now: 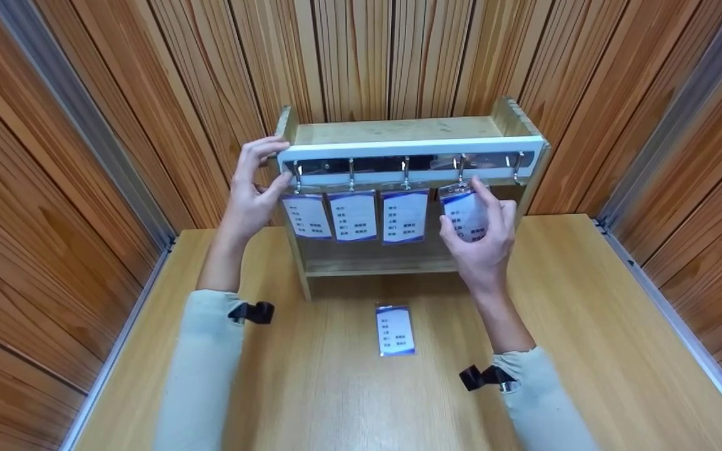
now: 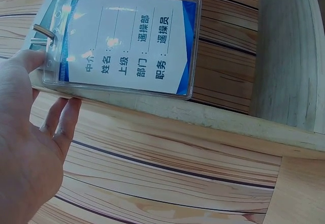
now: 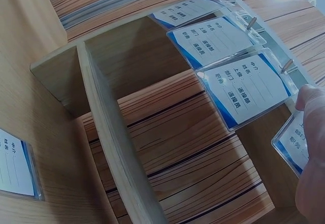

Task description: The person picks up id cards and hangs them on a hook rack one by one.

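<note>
A white hook rail (image 1: 361, 150) with several metal hooks runs along the front of a small wooden shelf (image 1: 398, 130). Three clear ID badge holders hang from it: one at left (image 1: 308, 216), one beside it (image 1: 352, 216) and one in the middle (image 1: 404, 216). My right hand (image 1: 489, 235) pinches another badge holder (image 1: 458, 210) by its edges, its top right at the fourth hook (image 1: 462, 166). At the rail's left end my left hand (image 1: 253, 191) grips, thumb on the front, fingers round the shelf's side.
A loose badge holder (image 1: 395, 331) lies face up on the wooden table (image 1: 329, 388) in front of the shelf. The rightmost hook (image 1: 517, 166) carries no badge. Wood-plank walls (image 1: 361, 56) stand behind and on both sides.
</note>
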A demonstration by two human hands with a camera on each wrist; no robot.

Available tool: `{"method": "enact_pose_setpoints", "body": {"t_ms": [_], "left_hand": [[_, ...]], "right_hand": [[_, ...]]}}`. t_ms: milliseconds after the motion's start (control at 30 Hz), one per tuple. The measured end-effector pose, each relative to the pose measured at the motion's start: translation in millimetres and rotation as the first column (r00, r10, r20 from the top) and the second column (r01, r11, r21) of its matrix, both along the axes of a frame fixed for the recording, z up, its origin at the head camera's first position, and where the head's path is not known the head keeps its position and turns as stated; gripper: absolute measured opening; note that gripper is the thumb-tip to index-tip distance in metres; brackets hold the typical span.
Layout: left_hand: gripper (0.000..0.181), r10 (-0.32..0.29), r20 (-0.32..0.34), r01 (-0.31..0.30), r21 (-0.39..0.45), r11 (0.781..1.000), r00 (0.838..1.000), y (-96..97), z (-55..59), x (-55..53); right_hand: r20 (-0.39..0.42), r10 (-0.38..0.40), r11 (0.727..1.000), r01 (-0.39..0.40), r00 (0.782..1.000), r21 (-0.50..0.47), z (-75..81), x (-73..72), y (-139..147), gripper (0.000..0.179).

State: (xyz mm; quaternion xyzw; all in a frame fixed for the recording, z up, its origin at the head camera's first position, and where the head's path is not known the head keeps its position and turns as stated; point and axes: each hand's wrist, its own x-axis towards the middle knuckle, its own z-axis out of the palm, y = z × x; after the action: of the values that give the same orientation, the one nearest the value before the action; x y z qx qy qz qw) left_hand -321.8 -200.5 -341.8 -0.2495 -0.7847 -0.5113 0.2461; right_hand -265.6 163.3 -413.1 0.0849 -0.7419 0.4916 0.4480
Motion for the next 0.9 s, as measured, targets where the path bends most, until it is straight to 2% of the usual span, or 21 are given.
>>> {"method": "enact_pose_setpoints", "body": {"t_ms": [200, 333, 633, 900], "left_hand": [[0.042, -0.008, -0.008, 0.008, 0.004, 1.000, 1.000, 0.9, -1.5, -0.4], [0.042, -0.014, 0.005, 0.014, 0.012, 1.000, 1.000, 2.8, -1.5, -0.5], [0.043, 0.007, 0.020, -0.007, 0.012, 1.000, 1.000, 0.8, -1.1, -0.6], [0.043, 0.005, 0.010, -0.005, 0.006, 1.000, 1.000, 0.1, -1.4, -0.2]], "right_hand": [[0.071, -0.004, 1.000, 0.003, 0.997, 0.013, -2.7, -4.9, 1.1, 0.073], [0.081, -0.014, 1.000, 0.015, 0.997, -0.001, -3.8, -4.8, 0.5, 0.074], [0.065, 0.045, 0.998, -0.047, 0.997, 0.031, -13.4, -7.0, 3.4, 0.080], [0.054, 0.057, 0.998, -0.058, 0.997, 0.022, -17.2, -6.6, 5.0, 0.079]]}}
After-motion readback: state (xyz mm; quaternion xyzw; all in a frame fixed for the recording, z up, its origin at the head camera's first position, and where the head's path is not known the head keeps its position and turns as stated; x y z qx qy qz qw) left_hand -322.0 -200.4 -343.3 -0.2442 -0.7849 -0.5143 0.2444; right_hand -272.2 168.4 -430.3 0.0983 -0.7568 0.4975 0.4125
